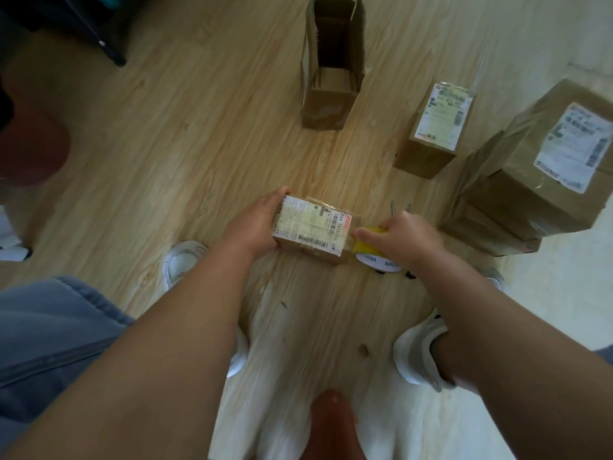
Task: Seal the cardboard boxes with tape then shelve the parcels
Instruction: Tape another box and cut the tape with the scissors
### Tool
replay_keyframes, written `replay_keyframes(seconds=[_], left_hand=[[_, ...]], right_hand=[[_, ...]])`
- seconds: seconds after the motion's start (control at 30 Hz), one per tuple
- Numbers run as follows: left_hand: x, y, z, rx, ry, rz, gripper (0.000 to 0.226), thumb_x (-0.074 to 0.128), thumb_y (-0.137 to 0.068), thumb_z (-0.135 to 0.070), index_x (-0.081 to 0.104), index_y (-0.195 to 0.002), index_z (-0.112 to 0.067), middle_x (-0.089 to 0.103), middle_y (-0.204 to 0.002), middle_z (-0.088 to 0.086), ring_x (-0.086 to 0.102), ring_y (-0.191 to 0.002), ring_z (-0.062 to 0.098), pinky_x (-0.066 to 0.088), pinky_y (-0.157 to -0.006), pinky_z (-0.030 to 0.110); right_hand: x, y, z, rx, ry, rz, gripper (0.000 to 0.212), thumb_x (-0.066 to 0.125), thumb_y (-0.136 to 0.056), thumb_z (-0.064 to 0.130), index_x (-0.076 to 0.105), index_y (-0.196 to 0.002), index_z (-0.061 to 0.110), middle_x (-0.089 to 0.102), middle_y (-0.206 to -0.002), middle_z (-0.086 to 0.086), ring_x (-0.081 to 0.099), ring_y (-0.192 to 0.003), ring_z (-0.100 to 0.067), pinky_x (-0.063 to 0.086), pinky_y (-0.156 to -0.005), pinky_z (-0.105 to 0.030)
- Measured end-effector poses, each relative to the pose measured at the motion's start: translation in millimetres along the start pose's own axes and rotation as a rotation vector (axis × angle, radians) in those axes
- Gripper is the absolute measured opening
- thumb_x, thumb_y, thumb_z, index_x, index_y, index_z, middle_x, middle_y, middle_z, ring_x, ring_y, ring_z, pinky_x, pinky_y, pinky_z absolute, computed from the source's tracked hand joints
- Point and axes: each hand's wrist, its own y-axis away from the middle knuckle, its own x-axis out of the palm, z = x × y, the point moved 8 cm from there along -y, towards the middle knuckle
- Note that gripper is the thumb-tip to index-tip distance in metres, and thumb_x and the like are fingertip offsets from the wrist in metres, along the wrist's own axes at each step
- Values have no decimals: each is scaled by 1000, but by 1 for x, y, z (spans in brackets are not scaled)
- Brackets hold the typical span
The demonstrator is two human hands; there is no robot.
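A small cardboard box [311, 229] with a white shipping label on top lies on the wooden floor in front of me. My left hand [255, 224] grips its left end. My right hand [404, 234] holds a roll of yellowish tape [373, 252] with a white core against the box's right end, thumb on the roll. An open, tall cardboard box [331, 61] stands further back, its flaps up. A labelled box [431, 127] stands at the right, and a larger labelled box [544, 167] rests on a stack at the far right.
My white shoes [418, 353] are planted on the wooden floor [199, 127] either side of the work spot. A dark red round object [33, 147] and dark furniture legs [109, 44] are at the left. A metal tool tip [394, 207] shows behind my right hand.
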Motion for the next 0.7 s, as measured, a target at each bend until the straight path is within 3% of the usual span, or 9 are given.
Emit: replay_keyframes(seconds=[0.13,0.33,0.43,0.53,0.6,0.7], left_hand=[[5,-3,3,28,6,-12,101,80,-73,-21,21,-154,-33,36,-155,-2,39,-139,19,40,-107,42],[15,-6,5,14,46,-21,101,78,-75,-18,18,-155,-31,34,-155,5,36,-139,24,37,-110,48],[24,-7,1,-7,-204,0,101,69,-86,-18,-3,-157,-21,5,-164,13,10,-151,30,25,-118,51],[27,-1,-26,-31,-451,-8,105,61,-92,-20,-27,-150,-11,-26,-160,16,-21,-149,32,-1,-122,52],[35,7,-58,87,-543,-50,102,54,-92,-15,-31,-148,-10,-32,-157,16,-27,-146,32,-11,-120,51],[60,17,-87,226,-629,-23,92,43,-92,-12,-30,-148,-8,-34,-157,13,-29,-146,29,-14,-120,47]], right_hand=[[11,-3,-3,17,1,-28,61,56,-87,68,64,-69,10,61,-65,-3,61,-63,-20,39,-52,-30],[18,-6,-5,53,4,-32,61,54,-86,73,67,-76,14,65,-71,-3,64,-68,-19,49,-57,-32],[18,-5,-4,62,27,-51,60,52,-88,72,64,-74,15,61,-68,-1,60,-65,-17,41,-51,-29],[19,-5,-4,66,26,-60,59,51,-89,72,64,-76,15,60,-68,0,58,-65,-15,37,-51,-28],[19,-6,-6,76,9,-59,60,52,-88,71,64,-77,13,59,-68,0,58,-66,-16,37,-51,-29],[24,-7,-6,81,-62,-30,58,55,-87,70,63,-80,13,59,-70,0,60,-70,-18,39,-53,-29]])
